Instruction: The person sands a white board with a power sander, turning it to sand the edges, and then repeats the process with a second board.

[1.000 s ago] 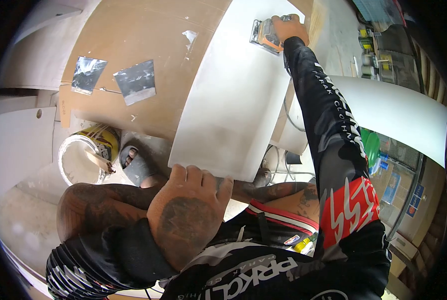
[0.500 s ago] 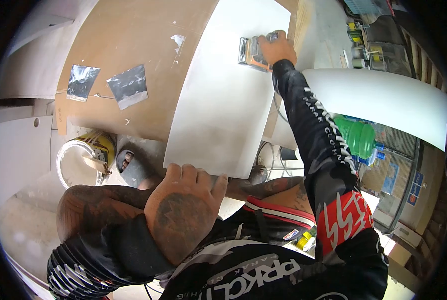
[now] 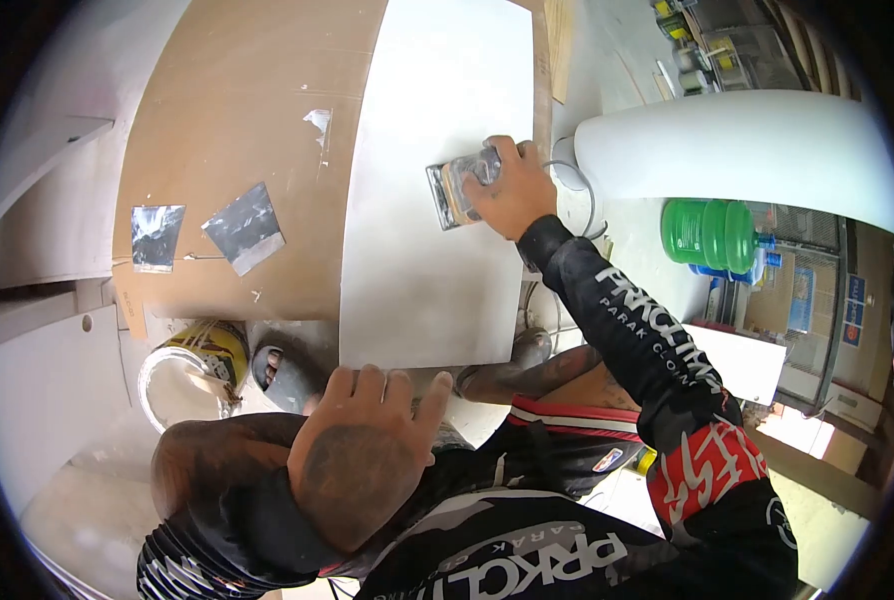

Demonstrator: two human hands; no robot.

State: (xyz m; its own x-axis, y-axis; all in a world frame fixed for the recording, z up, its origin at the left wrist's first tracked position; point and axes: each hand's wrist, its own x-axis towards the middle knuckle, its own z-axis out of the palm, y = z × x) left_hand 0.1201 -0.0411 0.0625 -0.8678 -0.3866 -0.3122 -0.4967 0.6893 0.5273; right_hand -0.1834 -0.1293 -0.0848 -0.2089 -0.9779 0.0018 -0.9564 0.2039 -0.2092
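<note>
Currently the right hand (image 3: 512, 190) is clamped on a small orange-and-grey palm sander (image 3: 457, 190), pressed flat near the right edge of the white-primed rectangular panel (image 3: 427, 270) lying on the brown board table (image 3: 237, 130). The left hand (image 3: 367, 455) has its fingers hooked over the panel's near edge, pinning it.

Risks, as judged:
- sander close to the right edge; could tip off and round it.
- left-hand grip slips, panel skates.
- grey cable (image 3: 582, 190) loops beside the sander; may snag.
</note>
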